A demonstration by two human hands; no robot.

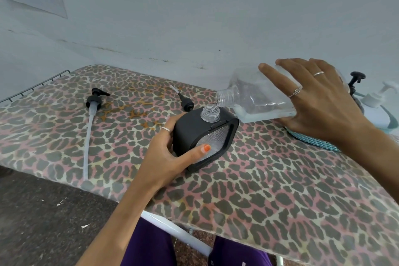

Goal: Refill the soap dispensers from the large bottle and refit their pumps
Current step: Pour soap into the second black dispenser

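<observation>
While the left hand (170,153) wraps fingers and thumb around the black soap dispenser (205,136) standing tilted on the leopard-print board (269,190), the right hand (313,97) clasps the large clear bottle (254,97) with fingers spread over its side. Tipped, the bottle's neck sits just above the dispenser's open mouth, a thin stream of clear soap running in. Two black pumps (95,101) lie apart on the board behind.

The left hand (170,157) holds a black dispenser (205,136) on the spotty worktop (280,190). The right hand (317,101) tips a big clear bottle (254,95) over its open neck, and soap runs in. Two pumps (95,101) (185,103) lie behind.
</observation>
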